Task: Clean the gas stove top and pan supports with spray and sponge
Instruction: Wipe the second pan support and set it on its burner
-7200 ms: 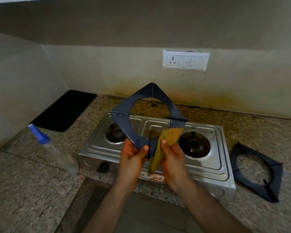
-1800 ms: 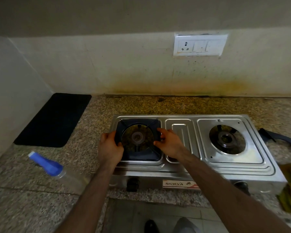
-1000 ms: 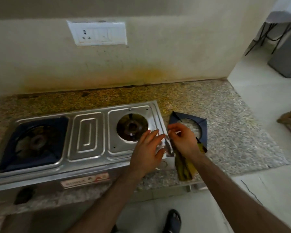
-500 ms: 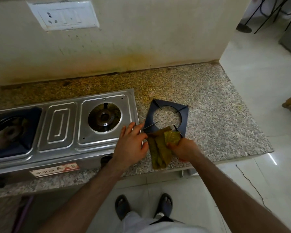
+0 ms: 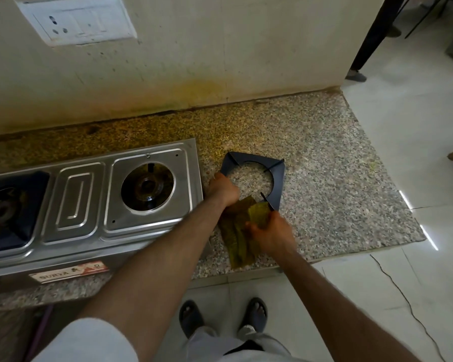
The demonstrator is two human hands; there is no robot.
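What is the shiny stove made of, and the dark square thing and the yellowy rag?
The stove top looks like brushed stainless steel: silvery, with soft reflections and pressed ridges. The pan support seems to be dark coated metal, thin, flat and rigid, with a matte blue-black finish. The sponge cloth looks like a soft fabric or scouring pad, yellow-green, folded and limp; which of the two I cannot tell.

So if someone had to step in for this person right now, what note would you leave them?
Left hand: grips the near-left edge of the loose pan support, which lies on the granite counter right of the stove.
Right hand: holds the yellow-green sponge cloth against the support's near corner.
Done: the other pan support sits back over the left burner.
Left: wipe this support and set it over the bare right burner. Spray bottle is out of view.
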